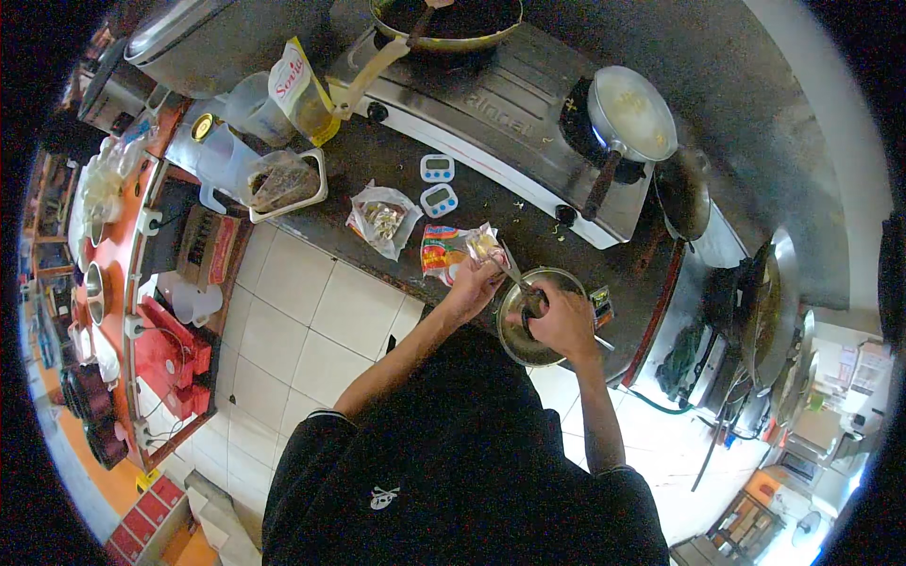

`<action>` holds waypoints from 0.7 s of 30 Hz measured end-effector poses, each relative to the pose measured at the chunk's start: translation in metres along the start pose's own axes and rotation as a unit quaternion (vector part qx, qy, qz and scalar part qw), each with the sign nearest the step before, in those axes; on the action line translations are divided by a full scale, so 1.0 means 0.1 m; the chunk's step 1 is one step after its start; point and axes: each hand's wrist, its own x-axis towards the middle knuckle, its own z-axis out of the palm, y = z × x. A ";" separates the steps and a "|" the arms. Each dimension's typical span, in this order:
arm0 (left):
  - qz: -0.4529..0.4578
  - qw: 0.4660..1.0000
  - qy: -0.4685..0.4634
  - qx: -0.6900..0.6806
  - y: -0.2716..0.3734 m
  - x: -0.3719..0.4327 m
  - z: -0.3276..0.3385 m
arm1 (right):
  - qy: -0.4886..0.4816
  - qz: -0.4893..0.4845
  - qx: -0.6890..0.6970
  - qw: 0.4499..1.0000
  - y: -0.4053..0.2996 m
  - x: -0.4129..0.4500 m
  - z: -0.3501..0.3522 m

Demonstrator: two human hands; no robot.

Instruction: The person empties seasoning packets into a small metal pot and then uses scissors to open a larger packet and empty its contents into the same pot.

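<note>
My left hand (473, 289) grips a small foil sachet (485, 244) by its lower end. In my right hand (564, 320) is a pair of scissors (515, 267), its blades pointing at the sachet; whether they touch it I cannot tell. Below the right hand stands a round metal bowl (511, 336), its inside partly hidden by that hand. An instant noodle packet (440, 249) lies just left of the sachet. Farther left sits a crumpled open plastic bag (386, 221) with small foil pieces inside. A small dark sachet (601, 305) lies right of the bowl.
Two digital timers (438, 168) lie behind the bag. On the gas stove (509, 106), a saucepan (632, 113) of pale liquid sits over a blue flame, its handle jutting forward. A wok (453, 32) occupies the other burner. An oil pouch (304, 95) and plastic jug (223, 159) stand left.
</note>
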 end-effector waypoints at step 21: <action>-0.031 0.999 0.045 0.001 -0.08 0.08 -0.14 | 0.037 -0.004 -0.025 0.999 0.02 0.08 0.07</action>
